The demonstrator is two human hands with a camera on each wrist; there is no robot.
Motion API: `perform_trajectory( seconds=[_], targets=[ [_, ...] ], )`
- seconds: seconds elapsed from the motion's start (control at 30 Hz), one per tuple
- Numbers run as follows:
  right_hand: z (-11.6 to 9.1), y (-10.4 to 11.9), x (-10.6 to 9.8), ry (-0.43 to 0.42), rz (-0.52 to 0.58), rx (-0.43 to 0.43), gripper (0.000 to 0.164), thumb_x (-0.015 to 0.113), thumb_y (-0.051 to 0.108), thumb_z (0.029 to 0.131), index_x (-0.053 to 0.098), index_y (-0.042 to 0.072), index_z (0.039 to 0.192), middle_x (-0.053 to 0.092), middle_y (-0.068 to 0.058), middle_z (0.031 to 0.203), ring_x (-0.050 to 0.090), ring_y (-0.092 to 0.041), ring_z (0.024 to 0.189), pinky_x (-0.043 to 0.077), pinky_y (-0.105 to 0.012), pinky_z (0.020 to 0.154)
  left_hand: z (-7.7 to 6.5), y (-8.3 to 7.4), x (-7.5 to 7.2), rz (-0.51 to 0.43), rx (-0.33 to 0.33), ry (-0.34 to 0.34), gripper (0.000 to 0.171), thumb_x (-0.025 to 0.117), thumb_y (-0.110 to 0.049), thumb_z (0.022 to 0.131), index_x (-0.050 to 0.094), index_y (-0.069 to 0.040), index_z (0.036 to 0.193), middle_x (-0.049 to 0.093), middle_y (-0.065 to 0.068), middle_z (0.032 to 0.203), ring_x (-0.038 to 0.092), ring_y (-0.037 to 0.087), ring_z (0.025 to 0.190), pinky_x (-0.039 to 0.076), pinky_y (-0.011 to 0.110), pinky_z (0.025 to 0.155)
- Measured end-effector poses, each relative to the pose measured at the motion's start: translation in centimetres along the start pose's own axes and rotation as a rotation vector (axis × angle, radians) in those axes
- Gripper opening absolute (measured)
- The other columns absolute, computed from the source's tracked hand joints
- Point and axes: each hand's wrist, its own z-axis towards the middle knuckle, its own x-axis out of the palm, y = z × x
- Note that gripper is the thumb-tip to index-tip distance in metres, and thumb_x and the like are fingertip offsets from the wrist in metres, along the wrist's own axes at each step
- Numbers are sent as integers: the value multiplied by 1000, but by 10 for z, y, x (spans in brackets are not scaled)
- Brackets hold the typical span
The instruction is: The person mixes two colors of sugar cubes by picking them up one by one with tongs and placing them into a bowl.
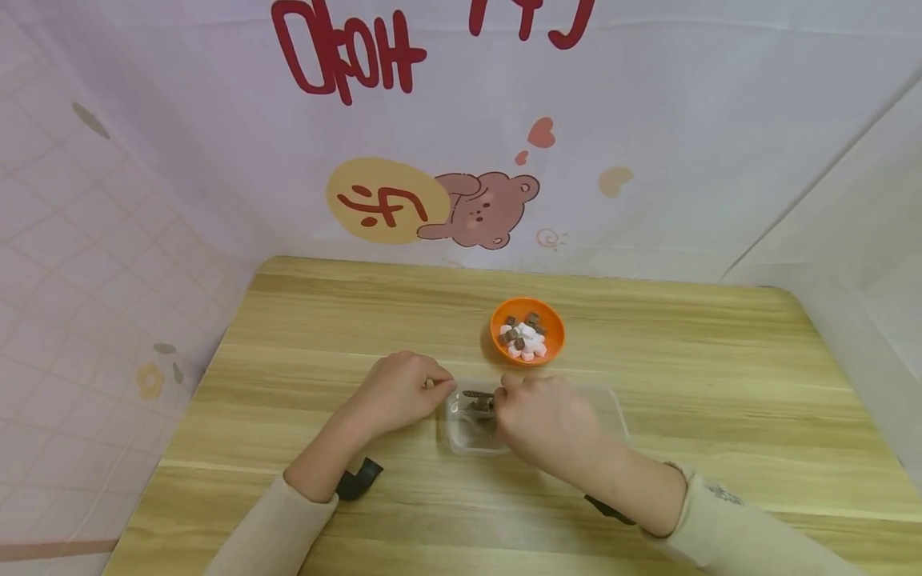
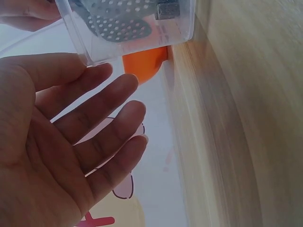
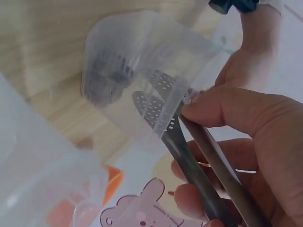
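My left hand (image 1: 403, 392) pinches the near corner of a clear plastic box (image 2: 137, 49) between thumb and forefinger, its other fingers spread loosely. Dark brown cubes (image 3: 106, 80) lie in that box. Gripped in my right hand (image 1: 551, 424) are metal tongs (image 3: 182, 156) with perforated heads, which reach inside the box. The two tong heads (image 2: 118, 28) stand apart in the right wrist view. One cube (image 2: 168, 10) shows close by the heads; whether they touch it I cannot tell. The right hand hides part of the box in the head view.
Behind the box stands an orange bowl (image 1: 559, 318) of white and brown cubes. A second clear container (image 1: 608, 400) sits to the right, partly behind my right hand. The wooden table (image 1: 346, 312) meets a printed white cloth (image 1: 648, 232) at its back edge.
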Motion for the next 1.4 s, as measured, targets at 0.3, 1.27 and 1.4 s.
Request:
perform_trajectory(
  seconds=[0.3,1.27,1.4],
  targets=[
    [2,-2,4,0,-14,-21,13,74,3,77,67,7,68,50,-1,64,39,-11,48,35,-28,36,0,0,0,-6,-12,0,14,73,-22,98,86,-16,102,73,-10,85,48,4,54,38,27,51],
    [9,-21,3,40,74,-160,21,85,13,71,66,16,64,50,5,64,42,-8,53,34,-24,44,0,-2,1,2,0,1,14,73,-22,98,86,-17,101,77,-9,95,50,3,59,40,26,53],
    [6,-27,3,37,141,-114,22,84,17,74,63,17,65,47,7,65,38,-7,52,31,-22,44,0,-1,1,4,-6,2,13,74,-23,98,86,-18,101,76,-10,93,47,4,56,36,26,51]
  ],
)
